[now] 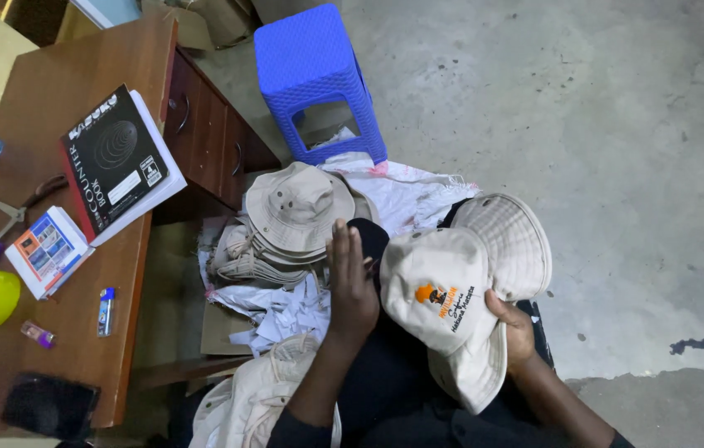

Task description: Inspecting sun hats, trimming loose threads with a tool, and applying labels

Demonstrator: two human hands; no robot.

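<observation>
On the person's lap, at about 5 o'clock from frame centre, lies a beige bucket hat (439, 294) with an embroidered orange-and-black mark on its crown. Crown points toward 10 o'clock; long axis runs 11 to 5, brim trailing toward 5. Right hand (511, 325) has its grip closed on the hat's brim edge at 3 o'clock of the crown, thumb over the fabric. Left hand (350, 282) is open, fingers straight and together, pointing to 12, edge just beside the hat's 9 o'clock side; contact unclear. Stack of beige hats (286, 224) at 10 o'clock on the floor. Blue stool (316, 62) at 12. Counter (62, 99) at 9 carries a black book (116, 158).
</observation>
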